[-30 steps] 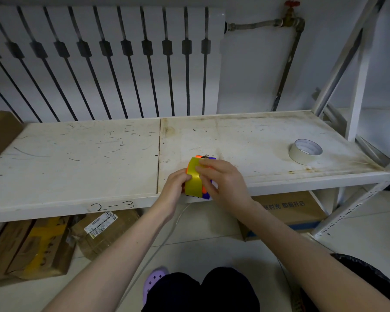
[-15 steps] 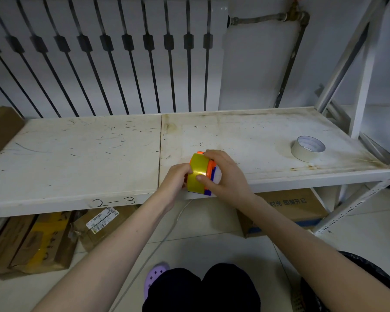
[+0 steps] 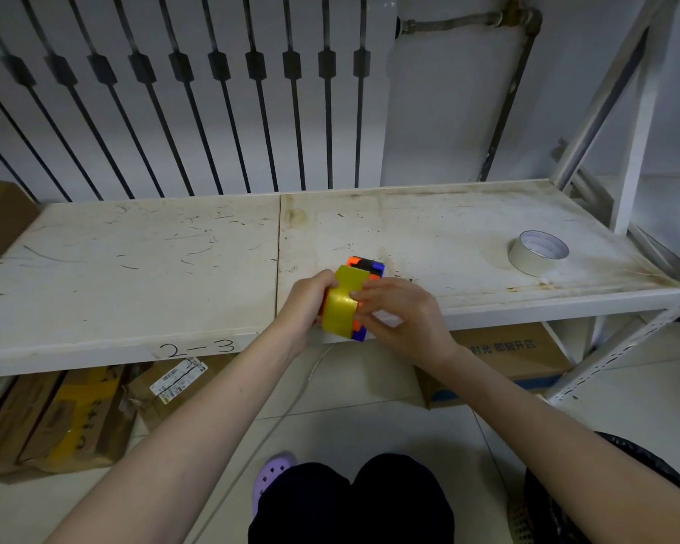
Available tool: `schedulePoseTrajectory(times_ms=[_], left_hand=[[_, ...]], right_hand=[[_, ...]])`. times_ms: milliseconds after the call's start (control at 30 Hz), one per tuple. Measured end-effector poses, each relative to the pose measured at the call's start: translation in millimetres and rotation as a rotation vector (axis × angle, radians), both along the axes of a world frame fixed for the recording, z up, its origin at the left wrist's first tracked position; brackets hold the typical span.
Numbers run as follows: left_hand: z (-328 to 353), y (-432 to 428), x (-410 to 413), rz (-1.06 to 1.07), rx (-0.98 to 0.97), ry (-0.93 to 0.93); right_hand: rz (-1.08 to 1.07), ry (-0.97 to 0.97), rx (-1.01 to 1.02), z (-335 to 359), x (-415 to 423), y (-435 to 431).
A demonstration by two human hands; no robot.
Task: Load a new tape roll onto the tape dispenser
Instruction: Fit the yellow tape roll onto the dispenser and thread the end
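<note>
A yellow tape roll sits in an orange, black and blue tape dispenser, held over the front edge of the white shelf. My left hand grips the roll and dispenser from the left side. From the right, my right hand holds them, its fingers lying across the yellow tape. The dispenser's lower part is mostly hidden by both hands. A second, whitish tape roll lies flat on the shelf at the far right, apart from both hands.
The shelf is scratched and marked "2-3" on its front edge. A radiator and pipe stand behind it. Cardboard boxes sit under the shelf, one also at the left edge. A shelf upright rises at right. A black bin is at bottom right.
The dispenser with the yellow roll has tipped so its orange and blue top shows beyond the roll. My right hand's fingers have shifted across the tape.
</note>
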State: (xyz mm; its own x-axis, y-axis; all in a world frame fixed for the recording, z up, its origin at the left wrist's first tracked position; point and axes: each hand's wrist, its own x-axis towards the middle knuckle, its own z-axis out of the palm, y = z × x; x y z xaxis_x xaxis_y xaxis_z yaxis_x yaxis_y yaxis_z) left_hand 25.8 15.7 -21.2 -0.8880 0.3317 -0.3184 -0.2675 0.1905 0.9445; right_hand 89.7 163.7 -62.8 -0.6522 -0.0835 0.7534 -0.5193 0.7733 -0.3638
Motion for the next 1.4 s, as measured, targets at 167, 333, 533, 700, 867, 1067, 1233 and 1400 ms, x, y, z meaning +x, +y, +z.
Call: schedulePoseTrajectory(times_ms=[167,333,533,700,867,1067,1233,1400], left_hand=[[7,-2,8,-0.124,-0.019,0.083],[-2,-12,10,-0.13,0.008,0.104],[0,-8,4,0.028,0.043,-0.021],[-9,-12,5,-0.029,0.063,-0.018],[-14,-13,5,-0.085,0.069,0.025],[-11,-6,1,0.02,0.049,-0.087],[-7,-5,3,0.021,0.018,-0.07],[-15,-10,12,-0.114,0.109,0.059]], right_hand=[[-0.049,-0.617,-0.512,17,-9,-5],[-0.033,-0.563,-0.24,3,-5,-7],[0.012,-0.162,0.132,-5,-6,-15],[0.035,-0.525,-0.358,-2,-4,-8],[0.017,-0.518,-0.313,-5,-9,-5],[-0.013,-0.207,0.051,-9,-7,-14],[-0.007,-0.268,-0.003,-14,-6,-14],[0.016,-0.512,-0.212,-12,-2,-8]])
